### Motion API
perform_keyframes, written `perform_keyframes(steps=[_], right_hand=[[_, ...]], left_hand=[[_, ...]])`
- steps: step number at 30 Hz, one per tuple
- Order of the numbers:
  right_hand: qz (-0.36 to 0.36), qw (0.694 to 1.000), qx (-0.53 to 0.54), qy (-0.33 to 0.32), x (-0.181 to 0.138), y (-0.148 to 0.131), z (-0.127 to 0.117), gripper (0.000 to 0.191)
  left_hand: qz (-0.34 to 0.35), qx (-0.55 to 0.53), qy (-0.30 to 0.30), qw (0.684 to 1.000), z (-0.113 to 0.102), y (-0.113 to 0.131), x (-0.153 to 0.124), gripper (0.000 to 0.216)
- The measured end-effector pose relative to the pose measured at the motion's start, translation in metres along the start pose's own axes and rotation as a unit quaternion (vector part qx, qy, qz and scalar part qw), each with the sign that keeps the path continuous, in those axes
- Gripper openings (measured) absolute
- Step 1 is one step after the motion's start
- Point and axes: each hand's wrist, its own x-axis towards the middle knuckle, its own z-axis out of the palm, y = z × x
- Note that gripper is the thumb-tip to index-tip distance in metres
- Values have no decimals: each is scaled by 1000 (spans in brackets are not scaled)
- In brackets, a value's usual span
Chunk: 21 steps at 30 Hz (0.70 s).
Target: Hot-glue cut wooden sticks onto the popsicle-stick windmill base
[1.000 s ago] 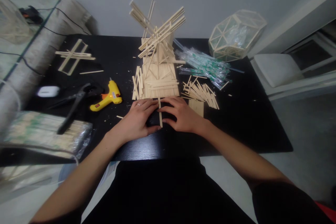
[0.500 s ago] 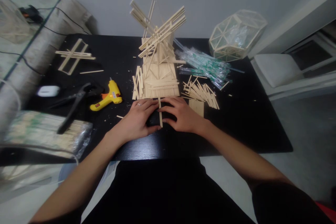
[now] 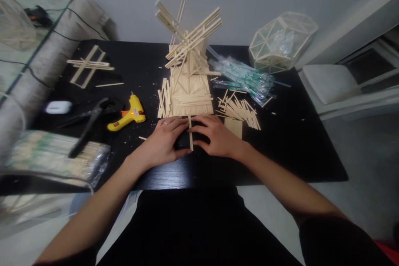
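A thin wooden stick (image 3: 191,138) points from the front edge of a wooden windmill model (image 3: 190,87) towards me. My left hand (image 3: 165,140), with a ring on one finger, grips it from the left. On the other side my right hand (image 3: 216,137) has its fingertips and thumb against the same stick. The windmill's crossed stick blades (image 3: 193,41) rise at the back of its slatted base. Short sticks (image 3: 163,99) lean along the base's left side, and a loose pile of cut sticks (image 3: 241,112) lies to the right, near a small wooden panel (image 3: 233,128).
On the black table (image 3: 280,141), a yellow glue gun (image 3: 127,114), black pliers (image 3: 90,120), a white case (image 3: 58,107) and a bag of sticks (image 3: 56,153) lie left. A crossed stick frame (image 3: 90,66) is behind them. Plastic-wrapped straws (image 3: 243,77) and a glass polyhedron (image 3: 282,41) stand back right.
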Motion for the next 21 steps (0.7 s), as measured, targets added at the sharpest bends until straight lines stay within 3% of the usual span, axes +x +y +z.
perform_keyframes(steps=[21], right_hand=[[3, 1000, -1, -6, 0, -2, -2, 36]], left_hand=[[1, -16, 5, 1000, 2, -1, -1, 76]])
